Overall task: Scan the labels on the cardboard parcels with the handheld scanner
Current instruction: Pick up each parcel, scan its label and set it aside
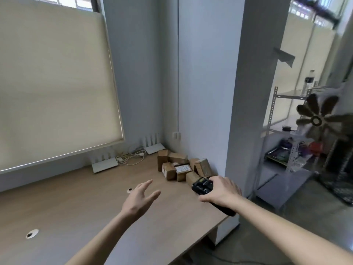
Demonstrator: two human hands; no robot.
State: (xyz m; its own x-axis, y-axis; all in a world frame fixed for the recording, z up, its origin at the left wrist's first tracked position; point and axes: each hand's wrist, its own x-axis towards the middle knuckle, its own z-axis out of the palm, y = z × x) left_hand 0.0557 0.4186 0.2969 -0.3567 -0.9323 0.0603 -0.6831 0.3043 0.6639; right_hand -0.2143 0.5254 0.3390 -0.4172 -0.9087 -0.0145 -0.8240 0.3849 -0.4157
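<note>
A: What are the fingers doing?

B: The right hand (221, 190) has its fingers curled round a black scanner (202, 186), gripping the handle, whose end sticks out under the wrist toward five o'clock. The scanner's head, with a small screen on top, points toward ten o'clock, just short of the boxes. The left hand (140, 197) holds nothing. Its fingers are straight and spread, reaching toward one o'clock above the desk.

A: And the boxes?

B: A cluster of small cardboard boxes (181, 165) sits at the far right corner of the desk (76, 207), against the wall, at about twelve o'clock from the scanner. Some stand on end, some lie flat, all touching or leaning on one another. One in the middle (183, 168) shows a white label on top. All are closed, so I cannot tell what is in them.

A: Anything else on the desk?

B: Two flat white routers with upright aerials, one (104, 164) at eleven o'clock from the left hand, under the window blind (57, 83), the other (154, 148) just left of the boxes. A tangle of white cables (131, 156) lies between them. Two round cable holes are in the desktop, one (129, 190) just beside the left hand.

A: Off the desk?

B: At three o'clock, a metal shelf rack (273, 115) with blurred items on its shelves, and a fan (322, 119) in front of it.
</note>
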